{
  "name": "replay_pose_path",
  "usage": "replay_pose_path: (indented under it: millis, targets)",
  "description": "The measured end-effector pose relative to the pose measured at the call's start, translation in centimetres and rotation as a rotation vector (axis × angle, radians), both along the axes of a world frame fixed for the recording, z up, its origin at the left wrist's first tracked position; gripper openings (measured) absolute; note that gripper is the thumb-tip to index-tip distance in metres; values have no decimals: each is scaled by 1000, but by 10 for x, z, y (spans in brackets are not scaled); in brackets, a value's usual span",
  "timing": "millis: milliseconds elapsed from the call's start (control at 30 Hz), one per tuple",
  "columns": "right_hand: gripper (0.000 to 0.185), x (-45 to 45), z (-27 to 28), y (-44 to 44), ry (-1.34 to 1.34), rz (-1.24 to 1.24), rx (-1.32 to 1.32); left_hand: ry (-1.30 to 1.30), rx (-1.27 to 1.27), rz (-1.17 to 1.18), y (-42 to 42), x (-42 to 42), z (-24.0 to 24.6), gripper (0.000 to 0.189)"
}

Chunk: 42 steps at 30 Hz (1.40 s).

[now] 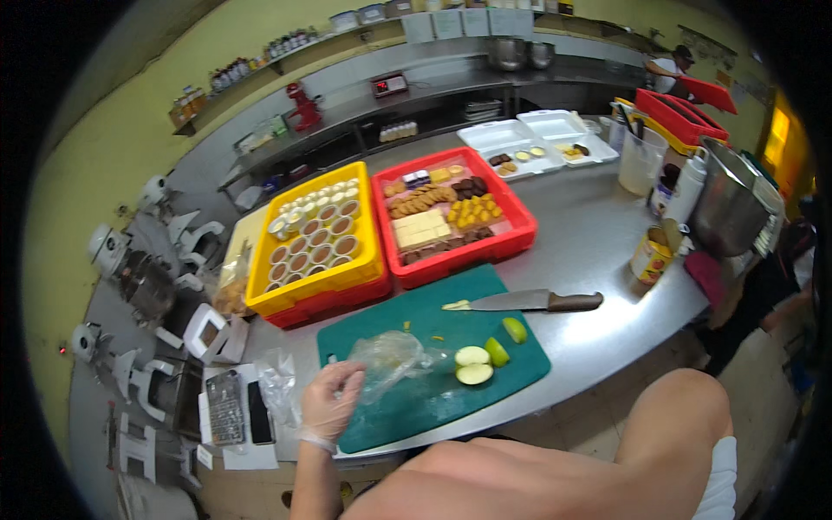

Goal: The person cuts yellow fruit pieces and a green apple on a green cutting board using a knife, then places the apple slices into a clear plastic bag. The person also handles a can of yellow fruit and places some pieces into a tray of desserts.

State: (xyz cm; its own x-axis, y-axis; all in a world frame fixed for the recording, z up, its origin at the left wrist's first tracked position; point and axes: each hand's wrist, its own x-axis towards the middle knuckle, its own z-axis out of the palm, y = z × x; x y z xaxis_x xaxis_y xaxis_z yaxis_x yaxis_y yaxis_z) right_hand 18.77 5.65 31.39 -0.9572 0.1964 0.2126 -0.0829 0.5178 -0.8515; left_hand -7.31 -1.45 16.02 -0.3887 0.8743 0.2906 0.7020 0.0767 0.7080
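Note:
My left hand (pixel 330 400), in a clear disposable glove, is over the left edge of a green cutting board (pixel 429 416). Its fingers curl beside a crumpled clear plastic bag (pixel 390 354); whether they grip it cannot be made out. My right hand is out of view; a bent bare arm (pixel 520 474) spans the bottom, very close. On the board's right side lie two cut faces of a green apple (pixel 473 364) and two green-skinned wedges (pixel 496 351). A chef's knife (pixel 520 301) rests across the far right edge, pale scraps at its tip.
Behind the board stand a yellow crate (pixel 315 292) of filled cups and a red crate (pixel 468 263) of cookies and sweets. Foam boxes (pixel 520 170), a tin can (pixel 650 257) and a steel bowl (pixel 731 201) are farther right. A calculator (pixel 225 407) and phone (pixel 260 412) lie left. A person (pixel 669 71) is far right.

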Motion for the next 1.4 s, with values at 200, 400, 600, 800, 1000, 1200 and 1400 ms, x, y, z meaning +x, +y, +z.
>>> replay_pose_path:
  millis: [200, 400, 600, 800, 1000, 1200, 1400]
  targets:
    - [43, -22, 10, -17, 284, 10, -215, -8, 13, -4, -2, 0, -4, 17]
    - [44, -53, -1, -28, 655, -58, -212, -219, -59, 81, 10, 0, -14, 15]
    - [30, -3, -128, 23, 278, -238, 732, -80, 74, 108, 7, -6, -15, 18]
    - [37, 54, -221, 40, -320, -91, 531, -21, 169, 134, -10, -20, -19, 21]
    - [89, -7, -239, 79, -137, -547, 638, 155, -6, 73, -6, -2, -22, 47]
    - [92, -43, -215, 95, -517, -491, 478, 140, -123, 102, -3, 8, -6, 64]
    - [95, -63, -152, 82, -46, -417, -87, -130, -160, -116, 6, 30, 4, 72]
